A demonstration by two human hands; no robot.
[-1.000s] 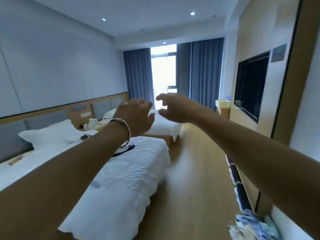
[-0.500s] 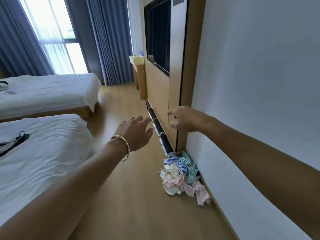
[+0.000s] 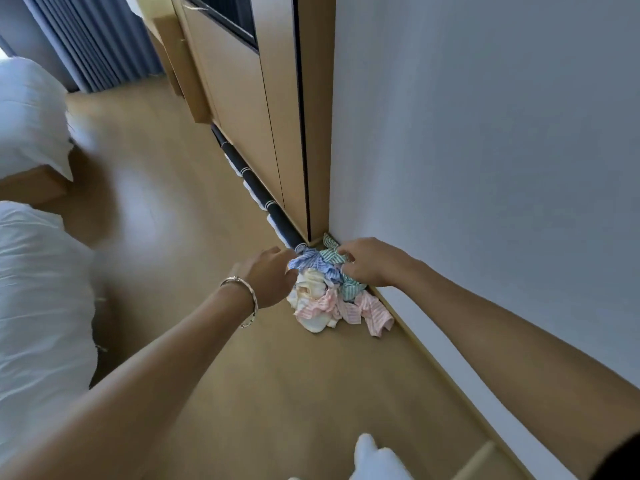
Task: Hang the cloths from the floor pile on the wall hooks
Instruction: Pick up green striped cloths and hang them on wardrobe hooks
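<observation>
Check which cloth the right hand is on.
The green-striped cloth, deepest in the corner, at the fingertips of the right hand. Blue cloth, cream cloth and pink cloth lie left or nearer.

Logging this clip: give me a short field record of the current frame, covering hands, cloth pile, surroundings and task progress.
left hand: bracelet on wrist; reaches the blue-striped cloth; grip unclear
right hand: fingers curled onto the green-striped cloth, apparently pinching it
cloth pile: on the floor, against the white wall, beside the wooden panel
wall hooks: not in view
progress: no cloth lifted from the pile yet
</observation>
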